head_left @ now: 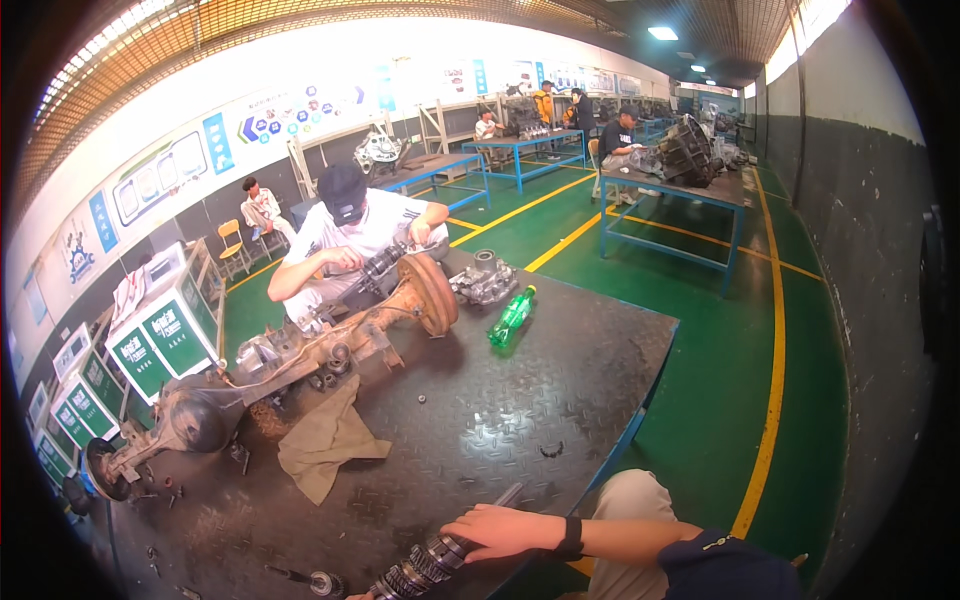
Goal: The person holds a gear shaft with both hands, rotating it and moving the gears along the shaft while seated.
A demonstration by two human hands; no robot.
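Note:
My right hand (505,530), with a dark band at the wrist, is closed over the upper part of a gear shaft (422,568) at the near edge of the table. Several toothed gears sit along this shaft, and its bare metal end sticks out past my fingers. At the lower border, by the shaft's other end, a sliver of skin tone may be my left hand; its fingers are hidden. Left of the shaft lies a small gear on a stem (325,583). A dark open ring (551,451) lies farther off on the tabletop.
A rusty axle (300,360) spans the dark metal table (470,400). Near it are a brown cloth (325,440), a green bottle (512,318) and a metal housing (484,280). Opposite, a person in a white shirt (375,235) handles another gear shaft (383,264). Other blue-framed tables stand behind.

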